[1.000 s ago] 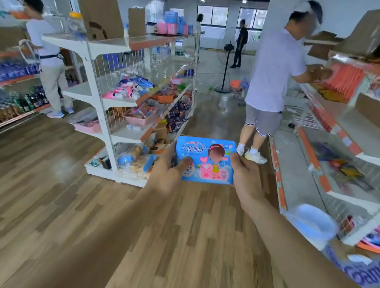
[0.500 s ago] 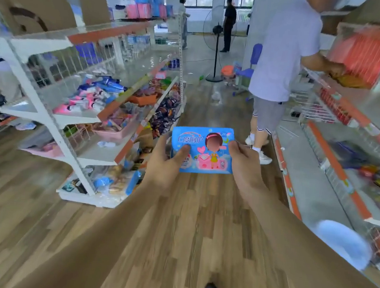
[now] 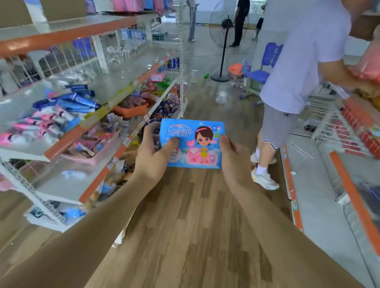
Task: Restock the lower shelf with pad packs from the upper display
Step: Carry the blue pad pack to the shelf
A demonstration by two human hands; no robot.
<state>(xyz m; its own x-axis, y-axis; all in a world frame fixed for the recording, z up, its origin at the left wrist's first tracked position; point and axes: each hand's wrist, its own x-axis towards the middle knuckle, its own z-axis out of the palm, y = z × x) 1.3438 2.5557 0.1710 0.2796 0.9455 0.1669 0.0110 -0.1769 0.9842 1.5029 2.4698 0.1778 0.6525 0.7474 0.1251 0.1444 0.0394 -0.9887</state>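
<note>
**Pad pack held mid-aisle, shelves off to the left**

Wood-plank aisle floor (image 3: 192, 223) underneath, white shelving with orange edge strips down both sides. Blue pad pack (image 3: 191, 144) held out front at arm's length, cartoon-girl face up, long axis running left to right across the aisle. Left hand (image 3: 153, 154) gripped the pack's left end, thumb pressed on the printed face, fingers curled underneath. Right hand (image 3: 233, 157) clamped the right end the same way, thumb on top at the edge. Both equally on it, neither nearer.

Key bit for the next move: left shelf unit (image 3: 76, 135) sat down and to the left of the pack, so left hand closer to it. Already some pink and blue packs (image 3: 50, 119) piled on a middle tier there; lower tiers (image 3: 67, 186) below that, partly stocked, contents blurry. Probably needed a swing left and down, pack's long axis turned along the shelf edge. Couldn't tell which tier was meant.

Another person in a white shirt (image 3: 302, 61) stood close by on the right side, working that shelving. Floor fan (image 3: 226, 33) further back.
</note>
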